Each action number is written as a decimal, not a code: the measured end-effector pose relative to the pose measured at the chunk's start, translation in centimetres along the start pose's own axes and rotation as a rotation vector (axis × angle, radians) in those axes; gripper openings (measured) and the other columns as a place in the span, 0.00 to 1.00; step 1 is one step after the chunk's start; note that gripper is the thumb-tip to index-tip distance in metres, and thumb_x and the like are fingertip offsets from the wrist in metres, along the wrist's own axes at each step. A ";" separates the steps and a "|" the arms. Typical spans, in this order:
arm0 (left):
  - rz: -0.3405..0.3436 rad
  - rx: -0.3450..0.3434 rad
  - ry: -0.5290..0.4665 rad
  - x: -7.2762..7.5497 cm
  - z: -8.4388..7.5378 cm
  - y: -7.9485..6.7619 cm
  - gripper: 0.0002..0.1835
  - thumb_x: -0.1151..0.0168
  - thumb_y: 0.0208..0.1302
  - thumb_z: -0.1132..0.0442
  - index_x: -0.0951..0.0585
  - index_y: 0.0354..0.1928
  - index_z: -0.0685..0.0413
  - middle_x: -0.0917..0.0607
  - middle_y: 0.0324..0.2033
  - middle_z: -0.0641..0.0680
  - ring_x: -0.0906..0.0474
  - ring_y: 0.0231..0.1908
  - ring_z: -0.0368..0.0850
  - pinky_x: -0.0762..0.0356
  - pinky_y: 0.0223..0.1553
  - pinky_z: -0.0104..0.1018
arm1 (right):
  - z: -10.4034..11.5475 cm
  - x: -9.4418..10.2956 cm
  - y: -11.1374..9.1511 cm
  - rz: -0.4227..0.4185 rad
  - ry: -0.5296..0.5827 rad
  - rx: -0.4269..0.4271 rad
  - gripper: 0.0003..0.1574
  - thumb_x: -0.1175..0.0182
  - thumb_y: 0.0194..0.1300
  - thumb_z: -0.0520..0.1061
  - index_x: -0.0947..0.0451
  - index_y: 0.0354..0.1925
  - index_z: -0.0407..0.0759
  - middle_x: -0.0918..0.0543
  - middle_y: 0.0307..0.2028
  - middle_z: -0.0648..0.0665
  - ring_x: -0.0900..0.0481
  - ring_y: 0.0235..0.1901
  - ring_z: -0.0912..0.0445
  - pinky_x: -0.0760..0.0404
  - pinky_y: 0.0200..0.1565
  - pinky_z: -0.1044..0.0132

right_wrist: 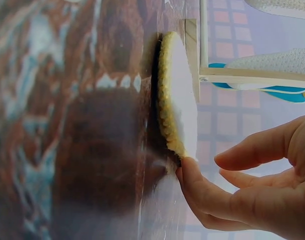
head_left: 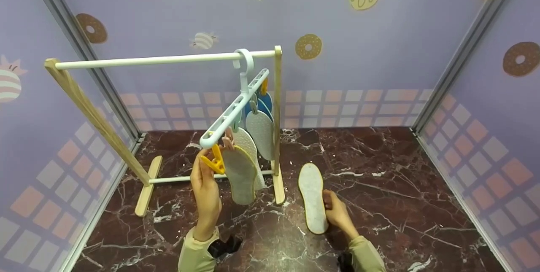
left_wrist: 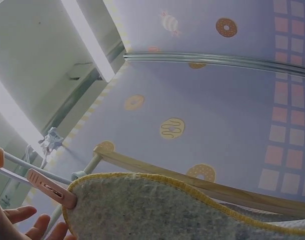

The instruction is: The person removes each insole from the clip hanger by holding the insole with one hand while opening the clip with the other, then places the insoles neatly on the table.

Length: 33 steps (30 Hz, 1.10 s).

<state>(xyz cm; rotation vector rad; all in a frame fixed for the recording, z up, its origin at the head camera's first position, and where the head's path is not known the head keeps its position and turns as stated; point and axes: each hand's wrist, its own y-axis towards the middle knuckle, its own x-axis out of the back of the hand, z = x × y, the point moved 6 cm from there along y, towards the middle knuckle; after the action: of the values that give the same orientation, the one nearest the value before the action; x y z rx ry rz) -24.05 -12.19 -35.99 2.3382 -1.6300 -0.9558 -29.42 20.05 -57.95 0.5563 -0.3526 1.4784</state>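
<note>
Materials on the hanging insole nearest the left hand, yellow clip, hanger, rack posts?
Hanging insole: probably felt, matte; fuzzy, mottled grey face, yellow edging.
Yellow clip: likely moulded plastic; smooth, uniform colour.
Hanger: probably plastic too; smooth pale body with slots.
Rack posts: look like pale wood, grain visible; can't tell if varnished.

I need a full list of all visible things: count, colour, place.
Marbled surface: one, dark red, below
Printed walls: three, lilac, around
Metal posts: two, silver, wall corners
Lights: two, white, overhead
Rack: one, pale wood, left half
Hanger: one, pale blue, on rack
Clips: several, mixed, on hanger
Front insole: one, grey and yellow, on hanger
Other insoles: several, white and blue, behind
Loose insole: one, grey and yellow, right of rack
Left hand: one, bare, near hanger
Right hand: one, bare, touching loose insole
Sleeves: two, cream, forearms
Wrist gear: two, black, cuffs
</note>
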 end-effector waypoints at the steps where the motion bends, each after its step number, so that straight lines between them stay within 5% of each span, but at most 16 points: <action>1: 0.007 -0.009 0.005 0.0 0.0 0.0 0.24 0.58 0.66 0.52 0.31 0.53 0.65 0.24 0.46 0.41 0.30 0.48 0.33 0.33 0.50 0.25 | 0.0 0.0 0.0 -0.003 0.000 0.008 0.35 0.51 0.36 0.23 0.34 0.51 0.26 0.23 0.39 0.25 0.22 0.38 0.37 0.22 0.40 0.50; 15: 0.054 -0.033 0.025 -0.6 -0.2 0.7 0.21 0.61 0.68 0.54 0.30 0.52 0.65 0.24 0.43 0.43 0.31 0.45 0.34 0.34 0.48 0.26 | 1.0 0.2 -0.2 -0.003 0.010 0.018 0.37 0.56 0.35 0.23 0.34 0.51 0.28 0.21 0.38 0.27 0.21 0.37 0.39 0.22 0.36 0.53; 20: 0.085 -0.028 0.036 -0.8 -0.2 0.9 0.24 0.62 0.69 0.55 0.34 0.57 0.68 0.25 0.49 0.44 0.33 0.52 0.33 0.36 0.54 0.26 | 1.3 0.1 -0.3 -0.008 0.012 0.030 0.37 0.55 0.35 0.22 0.34 0.51 0.28 0.21 0.37 0.27 0.22 0.37 0.40 0.23 0.35 0.53; 33: 0.108 -0.033 0.053 -0.9 0.3 1.0 0.25 0.58 0.69 0.60 0.38 0.57 0.77 0.25 0.47 0.41 0.32 0.53 0.31 0.38 0.58 0.24 | 2.2 -0.4 -0.3 -0.014 0.054 0.052 0.28 0.48 0.47 0.26 0.34 0.50 0.28 0.23 0.39 0.24 0.23 0.40 0.37 0.23 0.39 0.51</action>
<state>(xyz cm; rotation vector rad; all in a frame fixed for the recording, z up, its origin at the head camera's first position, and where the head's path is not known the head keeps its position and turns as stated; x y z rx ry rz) -25.22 -11.73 -35.34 2.2092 -1.6881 -0.8850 -28.93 18.50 -56.41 0.5580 -0.2675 1.4896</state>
